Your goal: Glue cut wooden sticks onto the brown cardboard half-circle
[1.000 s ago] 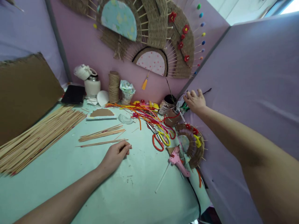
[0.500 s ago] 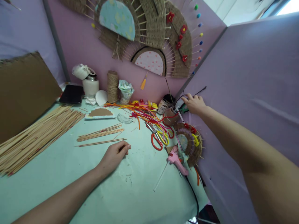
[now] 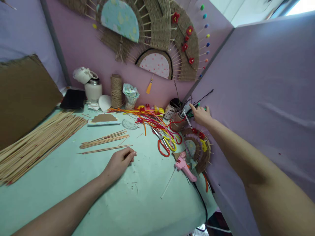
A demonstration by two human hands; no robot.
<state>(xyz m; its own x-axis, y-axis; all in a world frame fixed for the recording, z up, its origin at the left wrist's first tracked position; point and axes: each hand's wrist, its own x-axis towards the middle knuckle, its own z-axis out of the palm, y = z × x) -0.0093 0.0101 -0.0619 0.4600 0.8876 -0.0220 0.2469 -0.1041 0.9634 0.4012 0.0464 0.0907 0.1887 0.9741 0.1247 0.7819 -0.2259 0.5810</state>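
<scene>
My left hand (image 3: 122, 160) rests on the table with its fingers curled in, and nothing shows in it. Just beyond it lie a few thin bamboo sticks (image 3: 104, 141). Far to the right, my right hand (image 3: 202, 115) is over a brown cup (image 3: 177, 122) of tools and twigs in the corner. Its index finger points out and its fingers are apart; no held thing is visible. Dark twigs (image 3: 206, 95) and something green-handled stick up around the fingers. Whether the fingertips touch any of these I cannot tell.
A pink glue gun (image 3: 185, 168) with a black cord lies front right, near scissors (image 3: 163, 147) and coloured pipe cleaners (image 3: 157, 123). A round woven piece (image 3: 205, 154) leans by the right wall. Many bamboo sticks (image 3: 41, 141) cover the left; a twine spool (image 3: 116, 91) stands behind.
My right hand has shifted slightly over the cup and its fingers have spread, with the index finger now extended. My left hand stays put. The whole view has moved a little.
</scene>
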